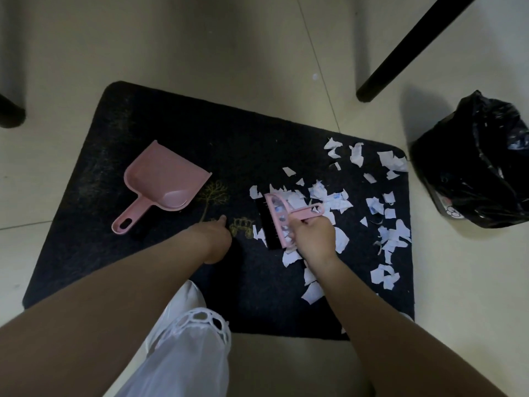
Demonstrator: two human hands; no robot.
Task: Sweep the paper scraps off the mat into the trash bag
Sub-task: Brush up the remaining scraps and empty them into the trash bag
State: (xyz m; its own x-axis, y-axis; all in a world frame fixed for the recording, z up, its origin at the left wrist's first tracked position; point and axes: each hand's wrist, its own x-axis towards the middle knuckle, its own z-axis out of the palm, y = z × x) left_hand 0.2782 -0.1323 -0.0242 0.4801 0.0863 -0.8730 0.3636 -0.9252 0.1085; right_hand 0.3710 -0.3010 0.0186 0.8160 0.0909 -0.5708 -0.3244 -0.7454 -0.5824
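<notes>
Now right hand (313, 239) grips brush (279, 222), seemingly on scraps (340, 200)

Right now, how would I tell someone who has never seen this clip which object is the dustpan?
Start at the dark mat on the pale tiled floor. On its left half, clear of the paper scraps, lies the pink dustpan, handle pointing toward the person. The pink brush in the right hand has black bristles; the dustpan is an open scoop that no hand touches.

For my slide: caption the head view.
Right hand holds pink brush among paper scraps on mat; dustpan idle.
</notes>
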